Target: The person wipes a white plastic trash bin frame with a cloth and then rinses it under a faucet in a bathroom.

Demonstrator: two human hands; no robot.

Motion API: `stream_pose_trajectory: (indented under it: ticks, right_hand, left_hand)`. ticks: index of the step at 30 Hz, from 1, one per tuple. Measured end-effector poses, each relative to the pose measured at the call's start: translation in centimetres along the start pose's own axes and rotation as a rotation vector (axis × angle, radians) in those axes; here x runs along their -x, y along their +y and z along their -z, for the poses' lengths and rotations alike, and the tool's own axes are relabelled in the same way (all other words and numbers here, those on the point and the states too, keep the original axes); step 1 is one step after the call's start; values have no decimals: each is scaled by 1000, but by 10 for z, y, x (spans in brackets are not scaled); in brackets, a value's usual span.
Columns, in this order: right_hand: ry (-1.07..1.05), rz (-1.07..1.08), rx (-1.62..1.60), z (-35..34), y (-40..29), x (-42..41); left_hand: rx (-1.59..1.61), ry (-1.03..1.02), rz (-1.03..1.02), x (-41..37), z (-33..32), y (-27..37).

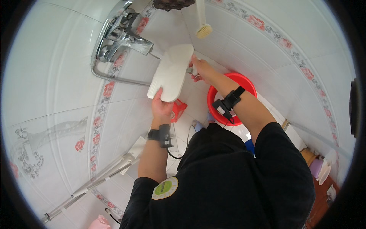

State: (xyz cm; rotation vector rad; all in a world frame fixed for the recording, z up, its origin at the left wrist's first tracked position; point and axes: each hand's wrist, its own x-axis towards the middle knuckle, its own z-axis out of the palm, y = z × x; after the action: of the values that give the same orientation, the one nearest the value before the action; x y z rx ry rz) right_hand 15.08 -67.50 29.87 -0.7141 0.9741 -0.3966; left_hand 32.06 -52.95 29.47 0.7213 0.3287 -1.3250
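A white, rounded flat plastic panel (173,71) is tilted in front of me, near the corner of the tiled walls. My left hand (162,106) grips its lower end, with the thumb on top. Beside the panel's upper right edge, my right hand (198,68) has its fingers curled round a white and grey fitting (190,70), which seems to touch the panel; what it is cannot be told. The fingers partly hide it. Both forearms wear black strapped devices with cables.
A chrome shower mixer (125,40) with its hose juts from the left wall. A long-handled brush (204,31) hangs near the corner. A red basin (250,83) stands on the floor under my right forearm, and a red plastic object (178,108) lies beyond my left hand.
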Motion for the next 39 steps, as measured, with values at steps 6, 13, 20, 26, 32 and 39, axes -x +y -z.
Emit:
stream_pose_trajectory:
  ticks: [6,13,20,26,32,39]
  right_hand:
    - [-85,144,-201,-22,12,11]
    - [146,204,139,-61,9,-8]
    - [336,65,193,-73,1,-38]
    - [445,185,296,-77,8,-47]
    - [355,416,569,-105,28,-31]
    - [170,491,769,-117,6,-23]
  left_hand:
    - [64,65,-131,21,-4,-12]
    - [114,100,-115,33,-7,-20]
    - [55,47,4,37,-1,-13]
    - [-716,119,7,80,-5,18]
    - [-2163,-56,-1119,14,-27,6]
    - [-1935,-31,-673,0,-42,17]
